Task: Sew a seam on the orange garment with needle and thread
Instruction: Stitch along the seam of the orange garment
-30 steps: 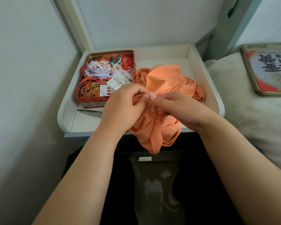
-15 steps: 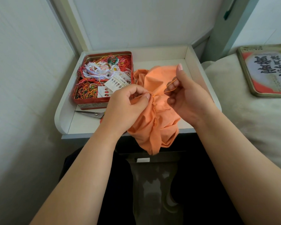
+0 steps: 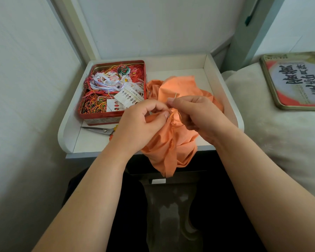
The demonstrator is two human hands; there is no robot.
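Pinching orange garment (image 3: 173,142) between hands: left (image 3: 142,124), right (image 3: 198,115).

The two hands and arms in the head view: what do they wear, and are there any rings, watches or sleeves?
Both forearms are bare to the frame's bottom edge, no sleeves showing. The left hand and right hand show no gloves, rings or watch. Nails look short and unpainted.

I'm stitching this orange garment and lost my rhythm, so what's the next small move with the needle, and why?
Probably push the needle on through the fold and draw the thread snug. Your right hand pinches the needle, angled into the orange garment right where your left hand pinches the fabric, and thread loops loosely beside that spot.
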